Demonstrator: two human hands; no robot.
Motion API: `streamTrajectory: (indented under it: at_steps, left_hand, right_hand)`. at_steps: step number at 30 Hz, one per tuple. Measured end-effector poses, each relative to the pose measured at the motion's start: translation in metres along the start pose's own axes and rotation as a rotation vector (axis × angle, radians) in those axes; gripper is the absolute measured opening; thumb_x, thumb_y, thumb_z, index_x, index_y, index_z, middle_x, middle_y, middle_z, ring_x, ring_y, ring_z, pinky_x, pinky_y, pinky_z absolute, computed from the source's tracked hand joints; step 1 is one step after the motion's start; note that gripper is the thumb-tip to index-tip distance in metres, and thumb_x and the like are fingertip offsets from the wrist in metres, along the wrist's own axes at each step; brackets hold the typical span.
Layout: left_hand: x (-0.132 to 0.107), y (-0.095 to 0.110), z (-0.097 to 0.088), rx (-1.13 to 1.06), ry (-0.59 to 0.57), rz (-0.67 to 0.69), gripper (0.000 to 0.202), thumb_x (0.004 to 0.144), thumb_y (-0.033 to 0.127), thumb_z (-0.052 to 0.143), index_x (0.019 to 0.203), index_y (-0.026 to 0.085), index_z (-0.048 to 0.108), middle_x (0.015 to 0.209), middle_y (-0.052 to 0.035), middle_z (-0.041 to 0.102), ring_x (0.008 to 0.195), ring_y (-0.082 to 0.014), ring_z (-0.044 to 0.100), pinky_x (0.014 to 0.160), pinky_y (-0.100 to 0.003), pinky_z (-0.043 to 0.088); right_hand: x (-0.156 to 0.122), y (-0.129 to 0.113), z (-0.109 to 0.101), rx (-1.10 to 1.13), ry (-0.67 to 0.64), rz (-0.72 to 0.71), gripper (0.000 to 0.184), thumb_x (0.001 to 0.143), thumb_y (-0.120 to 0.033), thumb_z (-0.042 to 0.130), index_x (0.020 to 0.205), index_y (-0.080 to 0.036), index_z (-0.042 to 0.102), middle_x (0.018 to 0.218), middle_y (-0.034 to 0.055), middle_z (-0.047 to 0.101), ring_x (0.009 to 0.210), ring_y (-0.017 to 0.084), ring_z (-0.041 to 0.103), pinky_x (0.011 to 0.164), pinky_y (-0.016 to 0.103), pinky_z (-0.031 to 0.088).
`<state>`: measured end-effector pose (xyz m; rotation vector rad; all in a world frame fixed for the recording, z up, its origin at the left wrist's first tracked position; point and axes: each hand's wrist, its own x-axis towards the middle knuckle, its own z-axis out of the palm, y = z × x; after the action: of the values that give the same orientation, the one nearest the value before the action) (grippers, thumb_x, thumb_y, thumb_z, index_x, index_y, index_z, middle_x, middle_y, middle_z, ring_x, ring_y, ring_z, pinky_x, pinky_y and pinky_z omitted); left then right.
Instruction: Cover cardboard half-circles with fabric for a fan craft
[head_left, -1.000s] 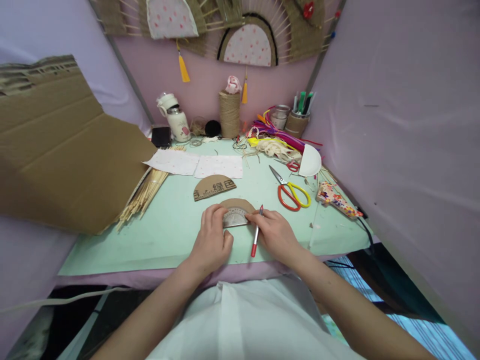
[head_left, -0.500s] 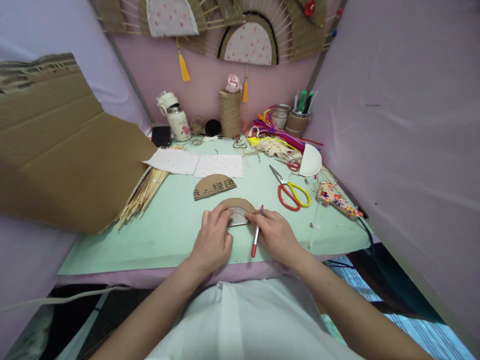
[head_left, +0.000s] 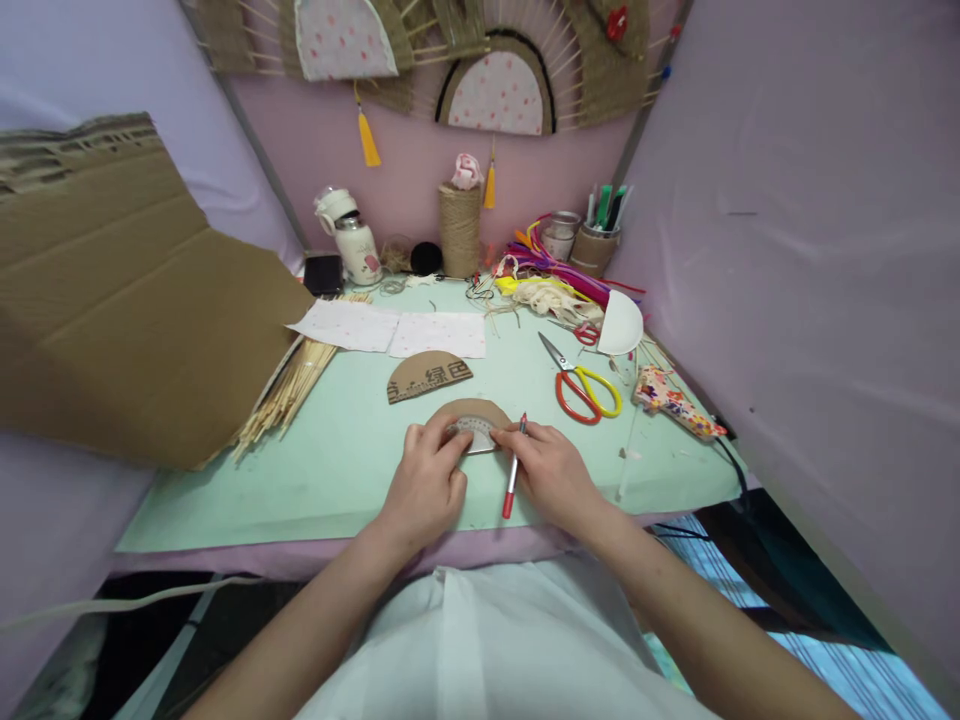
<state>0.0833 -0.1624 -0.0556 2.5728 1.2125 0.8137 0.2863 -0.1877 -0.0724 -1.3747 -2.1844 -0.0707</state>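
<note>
A clear protractor (head_left: pixel 478 436) lies over a brown cardboard semicircle (head_left: pixel 474 406) near the front of the table. My left hand (head_left: pixel 426 478) is closed at its left side, thumb and fingertips pressed on the protractor and cardboard. From the right, my right hand (head_left: pixel 553 468) touches the protractor's edge with its thumb and keeps a red-and-silver pencil (head_left: pixel 512 482) tucked in its fingers, the red end pointing toward me. A second cardboard semicircle (head_left: pixel 430 377) with printed characters lies just beyond. To the right rest scissors (head_left: pixel 583 388) with one red and one yellow handle.
Large cardboard (head_left: pixel 135 300) leans at left over thin sticks (head_left: pixel 289 393). Patterned cloth pieces (head_left: pixel 439 334) lie behind. A floral glue gun (head_left: pixel 675 400) with a cable sits at right. A bottle (head_left: pixel 355 245), twine spool (head_left: pixel 459 230) and pen holder (head_left: pixel 594 248) line the back.
My left thumb and fingertips have shifted slightly inward over the protractor. My right hand and the pencil stay nearly in place. The whole view has moved down a little.
</note>
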Motion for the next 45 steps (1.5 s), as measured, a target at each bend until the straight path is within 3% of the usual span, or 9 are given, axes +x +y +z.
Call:
streamTrajectory:
  at_steps: [8, 20, 23, 26, 30, 33, 38, 45]
  left_hand:
    - [0.0, -0.003, 0.004, 0.013, 0.005, 0.077, 0.042, 0.078, 0.006, 0.047, 0.116, 0.011, 0.065, 0.125, -0.0097, 0.062, 0.093, -0.024, 0.045, 0.087, -0.043, 0.044]
    - [-0.001, -0.002, 0.006, 0.005, 0.016, 0.088, 0.044, 0.075, 0.003, 0.048, 0.115, 0.008, 0.065, 0.122, -0.0091, 0.065, 0.093, -0.0242, 0.045, 0.087, -0.041, 0.048]
    - [-0.002, -0.002, 0.007, 0.009, 0.023, 0.099, 0.045, 0.074, 0.003, 0.048, 0.116, 0.008, 0.064, 0.122, -0.0095, 0.065, 0.092, -0.0242, 0.046, 0.087, -0.042, 0.048]
    - [-0.002, -0.004, 0.007, 0.011, 0.014, 0.101, 0.045, 0.074, 0.003, 0.048, 0.115, 0.009, 0.064, 0.123, -0.01, 0.064, 0.092, -0.0241, 0.046, 0.086, -0.042, 0.048]
    - [-0.002, -0.005, 0.008, 0.008, 0.004, 0.098, 0.046, 0.074, 0.004, 0.048, 0.117, 0.008, 0.064, 0.125, -0.0102, 0.063, 0.095, -0.0248, 0.047, 0.088, -0.041, 0.048]
    - [-0.002, -0.005, 0.009, 0.016, 0.006, 0.095, 0.046, 0.075, 0.004, 0.048, 0.118, 0.007, 0.064, 0.124, -0.011, 0.063, 0.098, -0.0255, 0.048, 0.09, -0.042, 0.048]
    - [-0.002, -0.005, 0.01, 0.027, 0.01, 0.113, 0.043, 0.075, 0.005, 0.049, 0.115, 0.004, 0.065, 0.123, -0.0139, 0.064, 0.099, -0.0266, 0.049, 0.09, -0.043, 0.049]
    - [-0.002, -0.003, 0.008, 0.008, 0.005, 0.089, 0.044, 0.075, 0.006, 0.047, 0.116, 0.008, 0.065, 0.124, -0.0143, 0.063, 0.101, -0.0274, 0.051, 0.089, -0.047, 0.049]
  right_hand:
    - [0.0, -0.001, -0.002, 0.016, -0.019, 0.002, 0.03, 0.088, -0.006, 0.047, 0.113, -0.015, 0.062, 0.095, 0.011, 0.072, 0.095, 0.023, 0.062, 0.076, 0.034, 0.048]
    - [0.004, -0.004, -0.008, 0.103, -0.052, 0.069, 0.027, 0.091, -0.011, 0.044, 0.109, -0.017, 0.063, 0.095, 0.0108, 0.069, 0.088, 0.022, 0.062, 0.077, 0.032, 0.048]
    - [0.017, -0.005, -0.017, 0.231, -0.048, 0.155, 0.025, 0.095, -0.022, 0.043, 0.109, -0.019, 0.064, 0.087, 0.0082, 0.068, 0.081, 0.02, 0.062, 0.073, 0.031, 0.047]
    - [0.039, -0.005, -0.021, 0.49, 0.048, 0.291, 0.028, 0.095, -0.032, 0.044, 0.113, -0.019, 0.062, 0.088, 0.0049, 0.068, 0.074, 0.017, 0.061, 0.07, 0.028, 0.047]
    - [0.073, -0.005, -0.011, 0.727, 0.077, 0.492, 0.027, 0.09, -0.038, 0.048, 0.083, -0.018, 0.064, 0.075, 0.002, 0.067, 0.071, 0.017, 0.062, 0.068, 0.026, 0.046]
    - [0.085, -0.005, 0.002, 0.768, 0.067, 0.572, 0.021, 0.088, -0.036, 0.05, 0.078, -0.02, 0.057, 0.065, -0.0006, 0.064, 0.064, 0.016, 0.062, 0.064, 0.025, 0.045]
    - [0.083, -0.003, 0.015, 0.693, 0.025, 0.506, 0.022, 0.09, -0.039, 0.048, 0.076, -0.022, 0.051, 0.06, -0.0018, 0.061, 0.06, 0.016, 0.061, 0.063, 0.026, 0.044]
    - [0.082, -0.002, 0.015, 0.633, -0.011, 0.467, 0.024, 0.092, -0.036, 0.047, 0.072, -0.021, 0.05, 0.061, -0.0006, 0.062, 0.062, 0.016, 0.063, 0.066, 0.025, 0.045]
